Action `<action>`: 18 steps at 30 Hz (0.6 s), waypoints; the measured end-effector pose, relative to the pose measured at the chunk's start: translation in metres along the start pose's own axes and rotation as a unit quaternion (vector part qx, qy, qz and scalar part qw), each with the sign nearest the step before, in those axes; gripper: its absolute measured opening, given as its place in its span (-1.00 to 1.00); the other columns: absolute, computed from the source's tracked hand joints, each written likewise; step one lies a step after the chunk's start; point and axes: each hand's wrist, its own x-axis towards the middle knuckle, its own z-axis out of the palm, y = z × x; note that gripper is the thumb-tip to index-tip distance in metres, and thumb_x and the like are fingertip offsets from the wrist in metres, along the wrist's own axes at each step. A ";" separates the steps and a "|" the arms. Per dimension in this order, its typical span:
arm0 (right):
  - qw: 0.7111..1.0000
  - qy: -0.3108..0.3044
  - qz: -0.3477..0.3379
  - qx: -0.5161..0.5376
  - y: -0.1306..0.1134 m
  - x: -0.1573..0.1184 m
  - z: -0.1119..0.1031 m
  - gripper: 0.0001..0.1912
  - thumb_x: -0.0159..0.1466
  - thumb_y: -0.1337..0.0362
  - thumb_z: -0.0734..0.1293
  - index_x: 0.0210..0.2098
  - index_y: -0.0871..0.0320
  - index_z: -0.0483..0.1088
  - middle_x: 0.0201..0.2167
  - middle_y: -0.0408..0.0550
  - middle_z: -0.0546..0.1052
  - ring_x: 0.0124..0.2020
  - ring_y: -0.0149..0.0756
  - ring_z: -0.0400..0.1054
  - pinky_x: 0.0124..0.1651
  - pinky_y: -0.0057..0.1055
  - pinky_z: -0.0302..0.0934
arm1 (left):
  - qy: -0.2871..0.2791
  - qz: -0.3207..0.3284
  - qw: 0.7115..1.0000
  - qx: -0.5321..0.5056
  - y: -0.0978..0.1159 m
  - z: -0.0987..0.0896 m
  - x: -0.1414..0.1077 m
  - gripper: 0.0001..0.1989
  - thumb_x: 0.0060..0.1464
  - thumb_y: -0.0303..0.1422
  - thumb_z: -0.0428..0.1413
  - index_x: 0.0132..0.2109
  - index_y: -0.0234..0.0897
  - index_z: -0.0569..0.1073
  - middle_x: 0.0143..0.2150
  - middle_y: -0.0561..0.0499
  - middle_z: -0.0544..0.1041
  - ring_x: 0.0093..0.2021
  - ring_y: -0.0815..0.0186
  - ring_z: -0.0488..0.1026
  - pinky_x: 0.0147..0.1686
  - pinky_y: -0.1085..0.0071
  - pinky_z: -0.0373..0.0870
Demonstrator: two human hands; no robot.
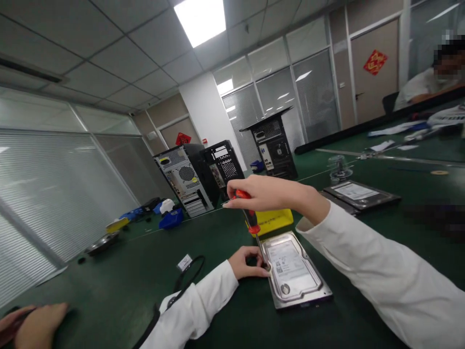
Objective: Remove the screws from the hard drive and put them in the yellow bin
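Right hand (259,191) curled round the red-and-black screwdriver (251,219), left hand (240,264) nearly pinched by its tip, any hold unclear from here; hard drive (296,264) flat on green table (123,276), a tilted push might skid into those fingertips.

Of our own hands we count one left hand (249,263) and one right hand (250,190); then we see one screwdriver (251,219), one silver-faced hard drive (292,264), three computer cases (181,177) (228,167) (272,145), two brown doors (376,97) (173,130), two red door signs (375,62) (183,138) and one lit ceiling panel (201,20).
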 end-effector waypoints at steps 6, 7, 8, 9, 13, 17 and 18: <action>0.999 -0.049 -0.008 0.002 0.002 -0.007 -0.010 -0.78 0.26 0.24 0.16 -0.18 0.17 0.33 -0.31 -0.05 0.48 -0.37 -0.33 0.32 -0.36 -0.44 0.11 | -0.026 0.021 0.999 -0.025 -0.005 -0.006 0.001 -0.53 -0.41 -0.17 0.40 -0.36 -0.38 0.48 -0.50 0.09 0.41 -0.50 0.44 0.24 -0.42 0.46 0.21; 0.998 -0.058 -0.010 0.009 0.003 -0.008 -0.012 -0.79 0.25 0.25 0.16 -0.17 0.17 0.33 -0.28 -0.04 0.47 -0.33 -0.32 0.33 -0.34 -0.44 0.13 | -0.027 0.022 0.999 -0.025 -0.006 -0.006 0.001 -0.53 -0.41 -0.18 0.41 -0.35 -0.38 0.48 -0.50 0.09 0.40 -0.50 0.44 0.24 -0.42 0.47 0.20; 0.998 -0.063 -0.012 0.015 0.003 -0.008 -0.013 -0.79 0.25 0.27 0.16 -0.16 0.17 0.32 -0.26 -0.04 0.47 -0.30 -0.31 0.33 -0.32 -0.43 0.14 | -0.026 0.022 0.999 -0.024 -0.006 -0.006 0.001 -0.53 -0.41 -0.20 0.41 -0.35 -0.39 0.48 -0.50 0.10 0.39 -0.50 0.44 0.23 -0.43 0.47 0.19; 0.997 -0.066 -0.014 0.021 0.004 -0.008 -0.013 -0.79 0.25 0.27 0.15 -0.16 0.17 0.32 -0.25 -0.04 0.47 -0.28 -0.30 0.33 -0.31 -0.42 0.14 | -0.027 0.022 0.999 -0.024 -0.007 -0.006 0.000 -0.53 -0.42 -0.21 0.41 -0.35 -0.39 0.49 -0.51 0.10 0.38 -0.50 0.44 0.22 -0.43 0.47 0.18; 0.998 -0.038 -0.033 0.028 0.003 -0.002 -0.005 -0.74 0.28 0.15 0.14 -0.27 0.20 0.33 -0.29 -0.02 0.46 -0.29 -0.29 0.32 -0.27 -0.39 0.14 | -0.026 0.024 0.999 -0.024 -0.007 -0.005 0.000 -0.52 -0.43 -0.22 0.42 -0.34 -0.41 0.49 -0.49 0.10 0.38 -0.50 0.45 0.20 -0.43 0.48 0.17; 0.999 -0.029 -0.030 0.023 -0.001 0.003 0.000 -0.80 0.28 0.23 0.17 -0.20 0.22 0.30 -0.27 -0.01 0.45 -0.29 -0.30 0.32 -0.25 -0.40 0.15 | -0.025 0.032 0.999 -0.026 -0.005 -0.005 -0.002 -0.52 -0.42 -0.21 0.41 -0.34 -0.41 0.49 -0.47 0.09 0.39 -0.48 0.45 0.19 -0.43 0.49 0.16; 0.998 -0.040 -0.029 0.026 -0.002 0.002 -0.001 -0.80 0.28 0.27 0.16 -0.15 0.22 0.28 -0.25 0.00 0.45 -0.28 -0.31 0.33 -0.25 -0.41 0.16 | -0.024 0.033 0.999 -0.026 -0.005 -0.005 -0.002 -0.52 -0.42 -0.20 0.41 -0.34 -0.41 0.49 -0.47 0.09 0.39 -0.48 0.45 0.19 -0.42 0.49 0.16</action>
